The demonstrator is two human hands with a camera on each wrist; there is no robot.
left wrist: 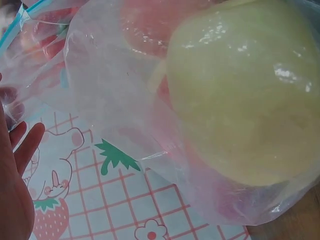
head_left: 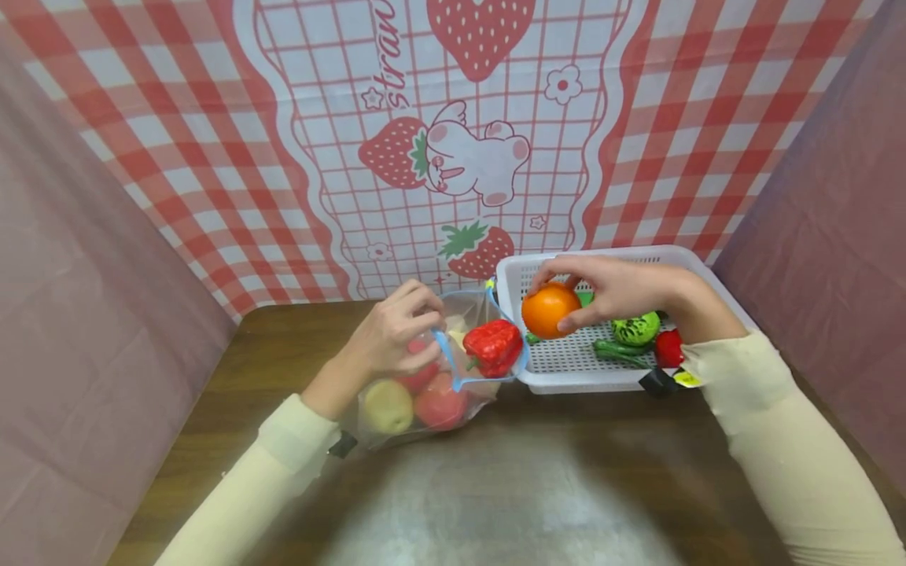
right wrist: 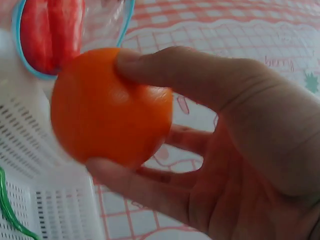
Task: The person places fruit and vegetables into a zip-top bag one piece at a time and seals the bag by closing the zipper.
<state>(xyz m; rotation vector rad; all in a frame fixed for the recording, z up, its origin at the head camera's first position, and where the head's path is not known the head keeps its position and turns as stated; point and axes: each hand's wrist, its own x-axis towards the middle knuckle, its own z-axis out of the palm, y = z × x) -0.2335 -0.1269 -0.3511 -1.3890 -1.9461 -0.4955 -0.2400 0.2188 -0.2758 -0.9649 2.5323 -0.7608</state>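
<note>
My left hand [head_left: 396, 330] grips the clear plastic bag [head_left: 470, 384] by its blue-edged mouth. Inside, at that mouth, lies a red bell pepper [head_left: 493, 347]. Lower in the bag are a yellow-green round fruit [head_left: 388, 406] and reddish round fruits [head_left: 441, 402], blurred by the plastic. An orange [head_left: 550, 310] is held between the thumb and fingers of my right hand [head_left: 623, 287], above the left end of a white basket [head_left: 587, 387] and just right of the bag's mouth. In the right wrist view the orange [right wrist: 107, 110] partly overlaps the pepper.
Inside the basket sit a green patterned round item [head_left: 635, 328], dark green long vegetables [head_left: 619, 352] and a red item [head_left: 668, 348], partly behind my right wrist. Bag and basket stand on a brown wooden table [head_left: 453, 503], with a strawberry-print cloth [head_left: 467, 173] behind.
</note>
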